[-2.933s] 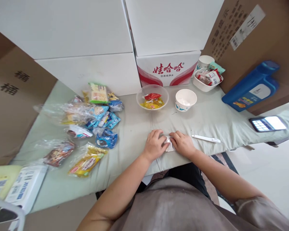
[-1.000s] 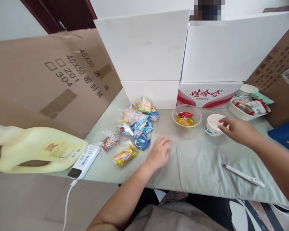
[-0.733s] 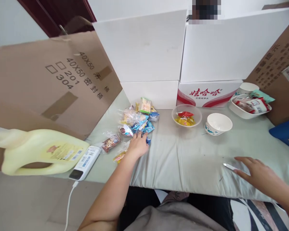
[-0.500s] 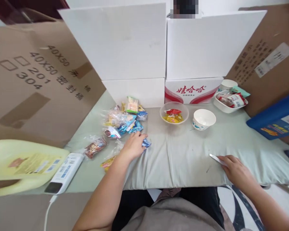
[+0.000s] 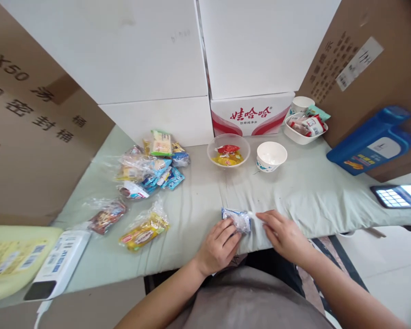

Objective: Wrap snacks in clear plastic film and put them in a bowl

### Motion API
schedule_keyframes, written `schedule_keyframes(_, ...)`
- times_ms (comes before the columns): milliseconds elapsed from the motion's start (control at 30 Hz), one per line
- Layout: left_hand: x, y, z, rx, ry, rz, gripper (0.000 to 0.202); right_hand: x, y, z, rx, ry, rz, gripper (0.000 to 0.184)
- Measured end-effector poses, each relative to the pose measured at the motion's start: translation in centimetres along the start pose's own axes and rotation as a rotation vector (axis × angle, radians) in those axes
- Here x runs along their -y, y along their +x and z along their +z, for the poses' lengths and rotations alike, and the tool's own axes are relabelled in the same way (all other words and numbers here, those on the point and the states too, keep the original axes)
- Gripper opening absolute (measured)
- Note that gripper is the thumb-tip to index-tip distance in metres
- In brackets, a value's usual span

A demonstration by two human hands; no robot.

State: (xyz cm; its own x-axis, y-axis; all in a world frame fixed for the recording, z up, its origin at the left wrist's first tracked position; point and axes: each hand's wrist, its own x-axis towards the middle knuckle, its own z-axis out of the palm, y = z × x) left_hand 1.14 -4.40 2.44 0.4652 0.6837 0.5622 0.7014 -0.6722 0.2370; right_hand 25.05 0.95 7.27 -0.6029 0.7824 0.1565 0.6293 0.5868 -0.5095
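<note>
My left hand (image 5: 219, 244) rests on a small blue-and-white snack packet (image 5: 239, 220) near the table's front edge, its fingers curled over the packet's left side. From the right, my right hand (image 5: 284, 235) pinches a slim white tool (image 5: 252, 214), mostly hidden by the fingers. Its tip meets the packet's right end; whether it cuts into the wrapper I cannot tell. Beyond the hands stand a clear plastic bowl (image 5: 209, 155) holding yellow and red packets, and a white paper bowl (image 5: 272, 157). A yellow wrapped snack (image 5: 145, 232) lies to the left.
Several wrapped snacks (image 5: 157, 169) are heaped at the back left, with a brown packet (image 5: 108, 216) nearer. A white power strip (image 5: 60, 260) and pale yellow jug (image 5: 17, 260) stand left. A white dish (image 5: 299, 135), blue bottle (image 5: 370, 141) and phone (image 5: 402, 196) are at right.
My left hand has brought the blue-and-white packet right and nearer to me. My right hand has moved left with the white tool, up to the packet. The view has tilted down.
</note>
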Motion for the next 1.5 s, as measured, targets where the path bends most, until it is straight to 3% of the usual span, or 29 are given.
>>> schedule_keyframes(100, 0.1, -0.7, 0.2, -0.101, -0.021, -0.038, 0.023, 2.6, 1.2, 1.1, 0.069, 0.040, -0.110, 0.034)
schedule_keyframes(167, 0.1, -1.0, 0.5, -0.134, -0.042, -0.075, 0.022, 2.6, 1.3, 1.0, 0.116, 0.016, -0.108, 0.034)
schedule_keyframes(300, 0.2, -0.8, 0.5, -0.165, -0.106, -0.188, 0.034, -1.1, 0.0, -1.3, 0.147, -0.080, 0.014, 0.033)
schedule_keyframes(400, 0.6, 0.3, 0.1, -0.137, -0.146, -0.318, 0.051, -4.6, -1.2, -3.1, 0.071, -0.227, 0.150, 0.034)
schedule_keyframes(467, 0.9, 1.3, 0.0, -0.094, -0.202, -0.376, 0.044, -5.9, -1.5, -3.3, -0.003, -0.298, 0.213, 0.033)
schedule_keyframes(533, 1.0, 2.1, 0.1, -0.093, -0.286, -0.404, 0.026, -5.6, -1.1, -2.6, -0.099, -0.299, 0.203, 0.029)
schedule_keyframes(633, 0.8, 2.8, 0.3, -0.169, -0.387, -0.424, 0.012, -2.9, 0.5, -0.2, -0.188, -0.116, 0.052, 0.029)
schedule_keyframes(767, 0.9, 2.4, -0.4, -0.248, -0.404, -0.477, 0.012, 0.8, 3.0, 2.9, -0.062, 0.075, -0.109, 0.047)
schedule_keyframes(867, 2.1, 0.7, -1.5, -0.276, -0.318, -0.621, 0.014, 0.6, 3.7, 3.7, -0.056, 0.143, -0.050, 0.026)
schedule_keyframes(1000, 4.0, -2.7, -2.8, -0.235, -0.118, -0.718, 0.017, -2.2, 2.4, 3.1, -0.192, 0.176, 0.152, 0.017)
schedule_keyframes(1133, 4.1, -3.5, -3.9, -0.316, 0.152, -0.645, 0.012, -3.4, 0.5, 1.7, -0.354, 0.044, 0.280, 0.017)
schedule_keyframes(1233, 3.1, -1.7, -4.2, -0.303, 0.202, -0.438, 0.018, -1.7, 0.6, 1.0, -0.438, 0.005, 0.130, 0.021)
schedule_keyframes(1367, 2.0, 1.4, -3.4, 0.000, 0.164, -0.288, 0.030, 0.9, 2.5, 1.4, -0.194, -0.005, -0.123, 0.041)
schedule_keyframes(1433, 1.5, 2.2, -3.1, 0.056, 0.194, -0.247, 0.023, 1.4, 3.3, 1.8, -0.051, -0.076, -0.172, 0.045)
schedule_keyframes(1500, 0.9, 2.1, -3.4, 0.074, 0.174, -0.173, 0.015, 1.5, 3.2, 2.0, 0.058, -0.144, -0.218, 0.035)
